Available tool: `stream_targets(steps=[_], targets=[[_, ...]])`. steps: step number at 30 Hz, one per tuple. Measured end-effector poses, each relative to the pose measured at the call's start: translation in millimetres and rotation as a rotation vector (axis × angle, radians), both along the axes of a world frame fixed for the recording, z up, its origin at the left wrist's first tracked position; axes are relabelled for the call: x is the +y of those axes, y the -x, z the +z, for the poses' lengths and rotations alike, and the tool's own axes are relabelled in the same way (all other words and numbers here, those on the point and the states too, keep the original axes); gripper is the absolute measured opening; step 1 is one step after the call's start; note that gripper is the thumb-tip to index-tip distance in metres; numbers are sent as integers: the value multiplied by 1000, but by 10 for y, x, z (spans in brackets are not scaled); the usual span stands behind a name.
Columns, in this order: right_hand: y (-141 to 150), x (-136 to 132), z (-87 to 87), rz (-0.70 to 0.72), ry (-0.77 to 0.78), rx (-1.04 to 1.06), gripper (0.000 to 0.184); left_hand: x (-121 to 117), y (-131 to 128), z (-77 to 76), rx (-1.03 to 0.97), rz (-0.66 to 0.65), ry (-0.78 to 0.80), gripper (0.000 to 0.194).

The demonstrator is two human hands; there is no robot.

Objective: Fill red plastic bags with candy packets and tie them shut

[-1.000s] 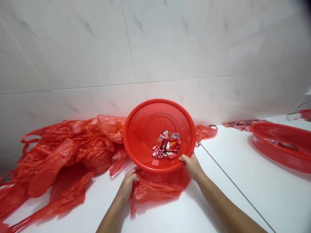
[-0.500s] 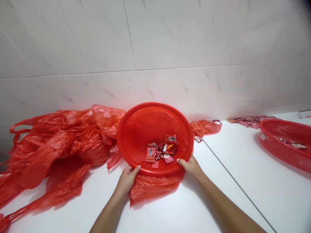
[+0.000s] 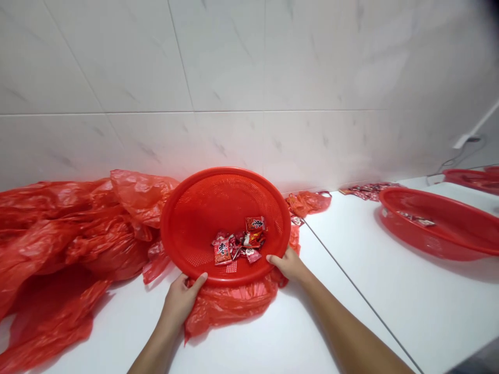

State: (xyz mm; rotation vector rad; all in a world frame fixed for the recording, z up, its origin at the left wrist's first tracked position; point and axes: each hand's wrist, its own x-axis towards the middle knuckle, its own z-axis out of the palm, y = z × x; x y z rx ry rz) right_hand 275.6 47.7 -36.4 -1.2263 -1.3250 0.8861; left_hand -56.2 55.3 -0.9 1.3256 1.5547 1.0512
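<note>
Both my hands hold a round red plastic basket [image 3: 206, 208] with perforated sides, tilted toward me. My left hand [image 3: 181, 298] grips its near rim at the lower left, thumb on top. My right hand [image 3: 286, 265] grips the rim at the lower right, thumb over the edge; its other fingers are hidden behind the basket. Several small wrapped snack packets [image 3: 223, 252], red and pink, lie heaped in the lower part of the basket. Under and behind the basket, a thin red plastic bag [image 3: 234, 309] sticks out onto the white table [image 3: 300, 332].
Crumpled red plastic bags [image 3: 86, 223] pile up at the left. Near the wall lie a small red bag [image 3: 307, 202] and a spread of packets [image 3: 368, 190]. At the right stands another red basket [image 3: 440, 234] with packets inside. A tiled wall [image 3: 234, 140] borders the table's back.
The view has turned to the right, so everything sits further left. The basket stays in both hands, tilted, and more of the red bag beneath shows at its right. Another red basket appears at far right.
</note>
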Motion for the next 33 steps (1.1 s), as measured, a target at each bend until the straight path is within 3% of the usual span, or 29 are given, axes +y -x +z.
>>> stream_targets(steps=[4, 16, 20, 26, 30, 33], targets=[[13, 1, -65, -46, -84, 41, 35, 8, -20, -2, 15, 2, -54, 60], [17, -120, -98, -385, -230, 15, 33, -161, -132, 23, -489, -82, 37, 54], [45, -165, -64, -417, -272, 13, 39, -154, -145, 95, -488, -62, -4, 61], [83, -206, 13, -256, -287, 190, 64, -172, -154, 188, -450, -18, -70, 65], [108, -216, -46, -422, -309, 103, 53, -198, -170, 170, -402, -3, -190, 91], [117, -245, -63, -593, -323, 115, 43, -247, -192, 137, -236, 34, -363, 95]])
